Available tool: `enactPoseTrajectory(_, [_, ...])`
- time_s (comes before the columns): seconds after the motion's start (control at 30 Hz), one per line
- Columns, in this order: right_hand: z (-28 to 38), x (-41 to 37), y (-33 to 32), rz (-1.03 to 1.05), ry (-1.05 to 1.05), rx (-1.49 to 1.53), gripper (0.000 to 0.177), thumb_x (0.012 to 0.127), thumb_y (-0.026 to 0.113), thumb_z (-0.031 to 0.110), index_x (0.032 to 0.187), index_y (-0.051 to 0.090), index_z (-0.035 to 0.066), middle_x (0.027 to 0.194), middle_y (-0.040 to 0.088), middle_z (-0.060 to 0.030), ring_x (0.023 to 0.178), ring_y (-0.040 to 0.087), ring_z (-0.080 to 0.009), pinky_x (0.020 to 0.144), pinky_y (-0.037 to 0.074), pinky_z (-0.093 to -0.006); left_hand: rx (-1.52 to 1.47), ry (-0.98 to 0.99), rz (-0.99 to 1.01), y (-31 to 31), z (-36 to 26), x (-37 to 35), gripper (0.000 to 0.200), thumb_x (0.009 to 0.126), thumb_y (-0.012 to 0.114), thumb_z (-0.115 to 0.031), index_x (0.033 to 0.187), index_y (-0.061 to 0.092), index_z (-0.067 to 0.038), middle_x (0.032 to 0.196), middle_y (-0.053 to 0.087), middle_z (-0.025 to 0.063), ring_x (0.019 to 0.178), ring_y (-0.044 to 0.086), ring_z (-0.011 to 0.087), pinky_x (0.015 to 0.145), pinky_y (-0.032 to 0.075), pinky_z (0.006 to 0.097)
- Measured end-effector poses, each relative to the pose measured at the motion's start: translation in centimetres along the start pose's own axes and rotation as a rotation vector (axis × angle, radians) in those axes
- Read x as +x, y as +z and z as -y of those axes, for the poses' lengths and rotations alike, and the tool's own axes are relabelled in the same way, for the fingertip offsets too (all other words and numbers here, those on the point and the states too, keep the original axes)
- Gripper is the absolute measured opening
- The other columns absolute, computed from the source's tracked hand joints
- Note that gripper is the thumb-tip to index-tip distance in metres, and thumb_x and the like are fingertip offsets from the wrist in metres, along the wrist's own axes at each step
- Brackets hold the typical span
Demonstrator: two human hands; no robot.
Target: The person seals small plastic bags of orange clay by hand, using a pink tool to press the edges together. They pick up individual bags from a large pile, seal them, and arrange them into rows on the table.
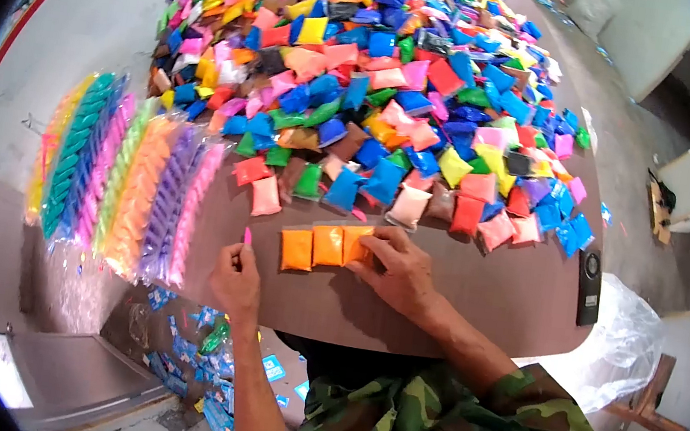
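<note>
Three orange packets lie side by side on the brown table near its front edge: a left one, a middle one and a right one. The fingers of my right hand are bent over the right packet and press or grip its right side. To the left of the packets, my left hand is closed, with a small pink tool sticking up from between thumb and fingers. The rest of that tool is hidden by the fingers.
A large heap of coloured packets covers the back of the table. Bagged twisted strips lie at the left. A black remote-like device rests at the right edge. Blue wrappers lie below, and clear plastic at the right.
</note>
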State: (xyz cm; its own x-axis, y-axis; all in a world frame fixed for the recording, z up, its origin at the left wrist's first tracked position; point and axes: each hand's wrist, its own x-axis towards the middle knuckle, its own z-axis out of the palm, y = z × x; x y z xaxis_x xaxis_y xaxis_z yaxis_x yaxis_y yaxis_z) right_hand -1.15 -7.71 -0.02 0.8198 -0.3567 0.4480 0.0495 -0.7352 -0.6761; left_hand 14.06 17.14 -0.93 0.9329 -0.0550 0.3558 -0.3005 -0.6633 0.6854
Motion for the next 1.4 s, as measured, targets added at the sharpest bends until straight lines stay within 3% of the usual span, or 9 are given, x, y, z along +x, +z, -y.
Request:
enactPoseTrajectory(0.23, [-0.6,-0.3,0.2,-0.010,-0.052,0.003,0.030,0.090,0.086,0.029,0.110,0.072,0.011,0.118,0.069,-0.0096,0.100,0.074,-0.0318,0.080,0.062,-0.0414,0.119,-0.055,0.041,-0.1,0.5,0.0,0.019,0.103,0.074,-0.019,0.106,0.076,-0.001,0.089,0.076,0.0119,0.078,0.072,0.0198,0.073,0.058,0.0366])
enactPoseTrajectory(0.33, [-0.4,-0.2,0.1,-0.010,-0.050,0.015,0.029,0.091,0.085,0.028,0.109,0.069,0.012,0.117,0.068,-0.0092,0.100,0.073,-0.0318,0.081,0.062,-0.0411,0.054,0.016,0.013,0.2,1.4,0.0,0.018,0.104,0.074,-0.019,0.105,0.076,-0.001,0.089,0.076,0.0113,0.079,0.071,0.0196,0.073,0.057,0.0365])
enactPoseTrajectory(0.67, [-1.0,-0.6,0.6,-0.010,-0.009,0.055,0.033,0.089,0.087,0.027,0.113,0.071,0.011,0.117,0.067,-0.0097,0.099,0.073,-0.0318,0.080,0.062,-0.0404,0.066,0.028,0.054,-0.1,0.7,0.1,0.022,0.106,0.072,-0.019,0.108,0.073,0.003,0.097,0.074,0.0108,0.086,0.068,0.0236,0.079,0.056,0.0372])
enactPoseTrajectory(1.4, [-1.3,-0.7,0.5,-0.042,0.025,0.178,0.021,0.096,0.078,0.019,0.110,0.068,0.007,0.110,0.065,-0.0139,0.095,0.072,-0.0362,0.078,0.061,-0.0446,0.149,0.080,0.026,-0.1,1.0,0.1,0.024,0.106,0.070,-0.019,0.106,0.071,0.005,0.096,0.073,0.0133,0.087,0.068,0.0258,0.081,0.057,0.0387])
